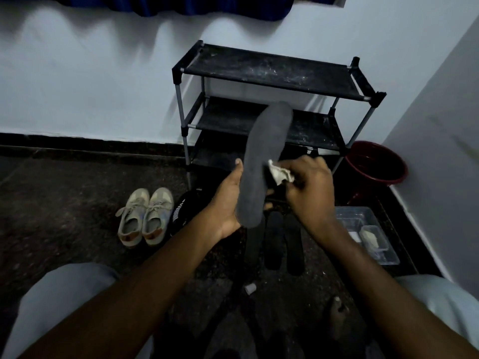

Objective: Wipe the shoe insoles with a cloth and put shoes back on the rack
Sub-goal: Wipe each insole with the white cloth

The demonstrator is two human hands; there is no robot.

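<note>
Holding the dark grey insole [261, 161] up in front of the rack [272, 73], your left hand [228, 203] cups its heel end from below, thumb up along the left edge and fingers curled behind, so the toe end stands free and points up toward the middle shelf. Your right hand [308, 187] is closed round a crumpled pale cloth [281, 173] and presses it against the insole's right edge, about midway along. This piece looks thin, light and bendy (foam with a matte, felt-like face, by the look of it), so it will likely flex away under the cloth; support it behind the spot you rub, or slide the left hand higher. The cloth is soft and bunches easily, so keep it wadded in the fingertips. Down on the speckled dark floor lie more dark insoles [282, 242], side by side just below your hands, apparently waiting their turn. The pale lace-up sneakers [145, 216] sit as a pair to the left, well apart from the rack's shelves, which are black fabric on grey tubes, dusty and bare of shoes.
</note>
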